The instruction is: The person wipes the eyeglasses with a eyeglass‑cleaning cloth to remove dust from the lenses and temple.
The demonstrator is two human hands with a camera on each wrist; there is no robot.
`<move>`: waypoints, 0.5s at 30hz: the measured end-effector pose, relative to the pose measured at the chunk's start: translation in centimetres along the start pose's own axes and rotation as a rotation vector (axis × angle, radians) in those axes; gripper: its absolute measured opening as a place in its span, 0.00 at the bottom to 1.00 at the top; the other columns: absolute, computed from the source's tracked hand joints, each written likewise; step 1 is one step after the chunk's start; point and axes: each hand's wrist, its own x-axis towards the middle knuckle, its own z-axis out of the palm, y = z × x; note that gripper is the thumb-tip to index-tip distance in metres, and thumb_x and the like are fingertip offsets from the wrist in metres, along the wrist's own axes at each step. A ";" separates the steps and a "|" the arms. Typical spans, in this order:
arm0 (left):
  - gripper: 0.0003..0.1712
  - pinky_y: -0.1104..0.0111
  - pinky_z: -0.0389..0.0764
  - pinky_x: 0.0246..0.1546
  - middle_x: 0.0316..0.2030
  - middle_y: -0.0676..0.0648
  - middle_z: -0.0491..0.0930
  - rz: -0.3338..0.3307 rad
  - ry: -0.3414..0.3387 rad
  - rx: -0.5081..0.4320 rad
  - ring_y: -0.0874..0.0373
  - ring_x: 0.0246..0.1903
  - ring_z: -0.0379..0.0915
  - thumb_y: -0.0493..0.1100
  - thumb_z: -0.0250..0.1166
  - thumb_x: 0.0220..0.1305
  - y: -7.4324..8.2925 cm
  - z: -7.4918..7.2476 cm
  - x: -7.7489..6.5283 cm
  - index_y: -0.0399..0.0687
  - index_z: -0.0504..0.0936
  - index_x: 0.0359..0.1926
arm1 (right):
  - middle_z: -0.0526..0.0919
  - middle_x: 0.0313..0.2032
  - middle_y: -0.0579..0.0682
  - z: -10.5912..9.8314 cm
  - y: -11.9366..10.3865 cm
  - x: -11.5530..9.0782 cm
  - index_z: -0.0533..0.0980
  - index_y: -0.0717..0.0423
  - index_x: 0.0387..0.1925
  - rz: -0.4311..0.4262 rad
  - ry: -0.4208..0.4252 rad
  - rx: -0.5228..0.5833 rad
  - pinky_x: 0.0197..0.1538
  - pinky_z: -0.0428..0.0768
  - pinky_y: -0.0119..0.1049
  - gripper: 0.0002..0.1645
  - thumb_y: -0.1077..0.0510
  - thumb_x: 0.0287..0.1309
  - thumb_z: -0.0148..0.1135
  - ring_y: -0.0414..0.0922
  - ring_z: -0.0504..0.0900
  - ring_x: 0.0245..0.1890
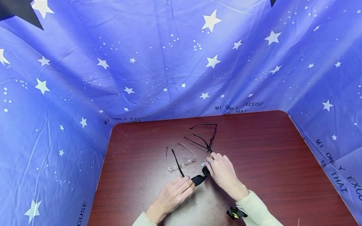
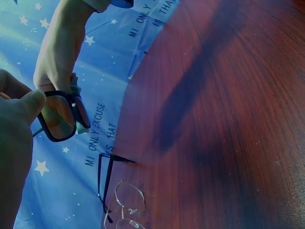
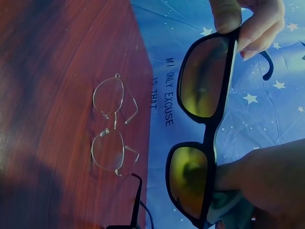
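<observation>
A pair of black sunglasses [image 1: 197,180] is held off the table between both hands, its lenses glinting yellow-orange in the right wrist view. My left hand [image 1: 173,193] pinches one end of the frame near the hinge; a dark temple arm [image 1: 177,162] sticks out past those fingers. At the other lens, my right hand [image 1: 223,172] grips a small pale blue-green cloth [image 3: 233,210] against the sunglasses. Part of that cloth is hidden by the fingers. Thin metal-framed eyeglasses [image 1: 183,164] lie just beyond the left hand, temples unfolded. Black-framed glasses [image 1: 213,136] rest past the right hand's fingertips.
Everything is over a dark red wood-grain table [image 1: 271,156] with rounded far corners. A blue star-printed cloth backdrop [image 1: 166,53] surrounds its back and sides. A black device [image 1: 236,213] is strapped at the right wrist.
</observation>
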 end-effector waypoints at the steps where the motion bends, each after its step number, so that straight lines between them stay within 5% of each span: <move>1: 0.15 0.72 0.83 0.44 0.37 0.51 0.86 -0.006 -0.001 -0.003 0.58 0.41 0.82 0.37 0.51 0.75 0.0 0.0 -0.1 0.48 0.85 0.36 | 0.78 0.29 0.47 0.0 -0.1 0.0 0.84 0.55 0.32 0.002 -0.006 0.011 0.33 0.69 0.42 0.02 0.61 0.58 0.72 0.49 0.78 0.31; 9: 0.17 0.68 0.85 0.47 0.38 0.49 0.87 -0.086 -0.001 -0.006 0.56 0.42 0.84 0.37 0.50 0.78 0.4 0.1 -0.7 0.45 0.85 0.36 | 0.80 0.30 0.44 0.0 -0.6 -0.2 0.85 0.53 0.31 0.003 -0.006 0.122 0.34 0.72 0.40 0.02 0.59 0.59 0.72 0.46 0.79 0.32; 15: 0.15 0.64 0.84 0.44 0.36 0.46 0.84 -0.254 0.105 -0.051 0.53 0.39 0.83 0.40 0.54 0.78 0.1 0.3 -0.4 0.38 0.83 0.36 | 0.83 0.36 0.46 -0.2 -0.6 0.1 0.86 0.54 0.41 0.069 0.273 0.333 0.37 0.73 0.37 0.09 0.65 0.58 0.72 0.45 0.80 0.34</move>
